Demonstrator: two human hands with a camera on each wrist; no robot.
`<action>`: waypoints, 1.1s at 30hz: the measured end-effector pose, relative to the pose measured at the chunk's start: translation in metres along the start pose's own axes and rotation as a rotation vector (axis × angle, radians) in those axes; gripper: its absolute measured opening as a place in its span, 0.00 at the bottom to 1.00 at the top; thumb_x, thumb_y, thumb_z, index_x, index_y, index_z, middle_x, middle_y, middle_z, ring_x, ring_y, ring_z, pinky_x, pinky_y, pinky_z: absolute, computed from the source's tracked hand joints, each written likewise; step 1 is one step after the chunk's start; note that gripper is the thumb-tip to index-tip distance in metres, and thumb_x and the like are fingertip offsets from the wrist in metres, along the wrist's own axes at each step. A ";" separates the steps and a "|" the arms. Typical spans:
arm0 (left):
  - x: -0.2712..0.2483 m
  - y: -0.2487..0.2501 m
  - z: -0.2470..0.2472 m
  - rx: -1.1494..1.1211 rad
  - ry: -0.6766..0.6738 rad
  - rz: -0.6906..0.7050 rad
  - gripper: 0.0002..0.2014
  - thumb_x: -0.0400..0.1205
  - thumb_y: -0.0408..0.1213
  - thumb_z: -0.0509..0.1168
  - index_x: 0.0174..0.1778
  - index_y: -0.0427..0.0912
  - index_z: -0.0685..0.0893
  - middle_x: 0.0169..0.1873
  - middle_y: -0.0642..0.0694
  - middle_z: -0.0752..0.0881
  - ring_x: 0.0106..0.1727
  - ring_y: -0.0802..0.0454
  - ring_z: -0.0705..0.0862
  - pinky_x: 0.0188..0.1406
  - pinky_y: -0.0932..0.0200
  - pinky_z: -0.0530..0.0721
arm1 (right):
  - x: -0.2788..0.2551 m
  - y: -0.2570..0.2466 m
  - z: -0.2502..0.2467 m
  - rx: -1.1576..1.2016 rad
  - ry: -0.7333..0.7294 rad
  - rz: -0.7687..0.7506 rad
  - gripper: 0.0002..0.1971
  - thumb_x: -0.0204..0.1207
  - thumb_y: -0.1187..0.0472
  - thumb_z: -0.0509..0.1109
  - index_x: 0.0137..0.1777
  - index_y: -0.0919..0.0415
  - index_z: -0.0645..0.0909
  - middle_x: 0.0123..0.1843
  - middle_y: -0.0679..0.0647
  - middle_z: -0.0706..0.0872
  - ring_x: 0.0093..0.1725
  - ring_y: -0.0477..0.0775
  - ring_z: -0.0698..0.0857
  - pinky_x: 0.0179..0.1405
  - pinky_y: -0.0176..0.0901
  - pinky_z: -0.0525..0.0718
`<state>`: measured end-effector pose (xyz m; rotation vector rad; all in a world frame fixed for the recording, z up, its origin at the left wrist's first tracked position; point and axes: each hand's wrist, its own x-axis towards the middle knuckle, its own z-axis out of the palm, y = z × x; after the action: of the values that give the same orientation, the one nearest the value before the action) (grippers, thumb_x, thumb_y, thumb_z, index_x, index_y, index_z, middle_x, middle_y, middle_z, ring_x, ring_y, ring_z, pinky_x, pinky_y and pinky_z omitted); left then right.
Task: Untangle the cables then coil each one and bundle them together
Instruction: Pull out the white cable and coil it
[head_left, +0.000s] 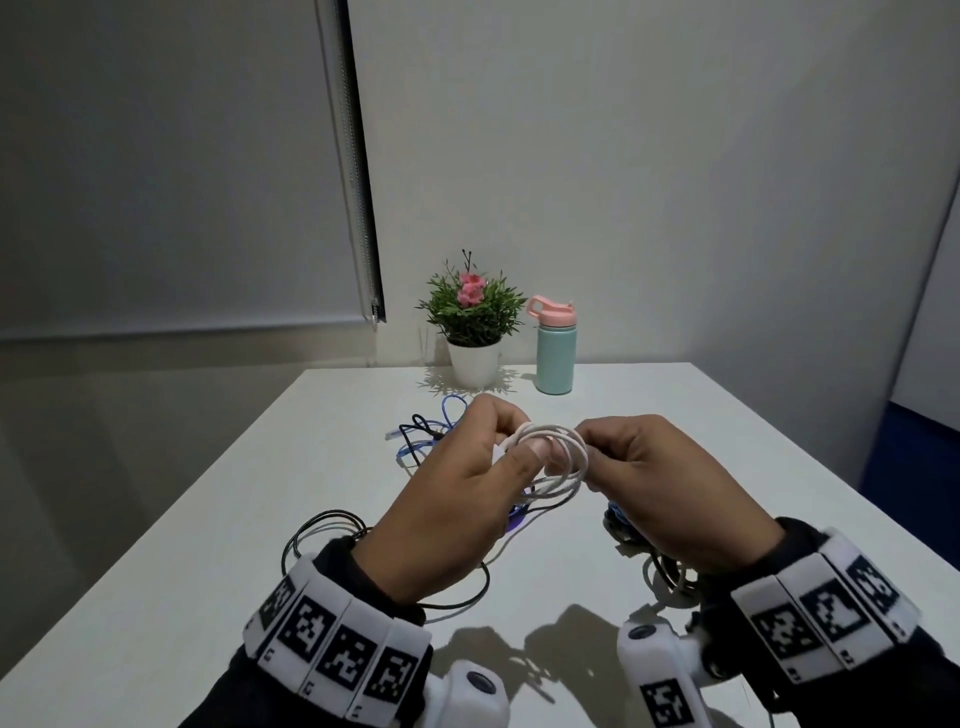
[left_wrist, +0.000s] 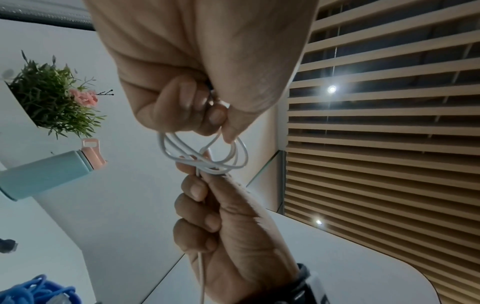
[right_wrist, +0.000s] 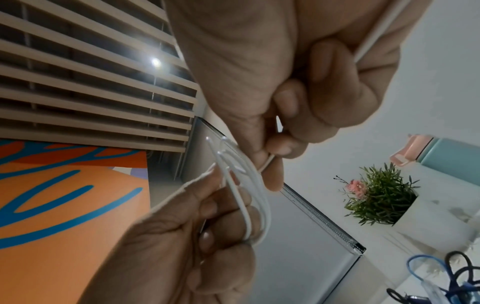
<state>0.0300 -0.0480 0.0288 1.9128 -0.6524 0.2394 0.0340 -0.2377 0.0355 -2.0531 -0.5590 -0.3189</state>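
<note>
Above the table I hold a white cable (head_left: 563, 460) wound into a small coil of several loops. My left hand (head_left: 498, 452) grips one side of the coil, fingers curled round the loops (left_wrist: 205, 156). My right hand (head_left: 602, 449) pinches the other side between thumb and forefinger, and the cable's free tail (right_wrist: 374, 35) runs back through its palm. A black cable (head_left: 311, 530) lies in loose loops on the table by my left wrist. A blue and black tangle (head_left: 428, 426) lies beyond my left hand. More cable (head_left: 662, 574) lies under my right wrist, partly hidden.
A white table (head_left: 727, 467) carries a potted plant (head_left: 472, 322) and a mint bottle with a pink lid (head_left: 555, 353) at its far edge against the wall. The table's left edge runs diagonally close to the black loops.
</note>
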 end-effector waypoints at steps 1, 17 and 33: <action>0.000 -0.002 0.001 0.027 0.000 0.008 0.03 0.89 0.48 0.60 0.50 0.58 0.75 0.26 0.69 0.81 0.27 0.67 0.78 0.28 0.68 0.72 | 0.000 -0.001 -0.001 0.000 0.001 0.003 0.20 0.81 0.51 0.70 0.25 0.42 0.80 0.20 0.42 0.71 0.19 0.42 0.65 0.20 0.26 0.63; 0.005 -0.011 0.001 -0.102 0.175 -0.196 0.09 0.89 0.46 0.60 0.44 0.50 0.79 0.27 0.60 0.79 0.28 0.57 0.74 0.33 0.54 0.71 | -0.016 -0.022 0.019 -0.441 0.041 -0.236 0.13 0.83 0.51 0.68 0.63 0.48 0.86 0.44 0.40 0.87 0.40 0.38 0.78 0.42 0.23 0.70; 0.006 -0.005 -0.010 -0.379 0.009 -0.131 0.14 0.89 0.44 0.61 0.36 0.52 0.79 0.26 0.55 0.72 0.25 0.58 0.68 0.22 0.66 0.64 | -0.006 -0.011 -0.003 0.540 0.053 0.105 0.17 0.74 0.43 0.74 0.34 0.54 0.77 0.27 0.55 0.75 0.28 0.61 0.72 0.31 0.62 0.70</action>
<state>0.0393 -0.0392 0.0319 1.5801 -0.5216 0.0356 0.0233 -0.2372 0.0422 -1.5402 -0.4440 -0.1387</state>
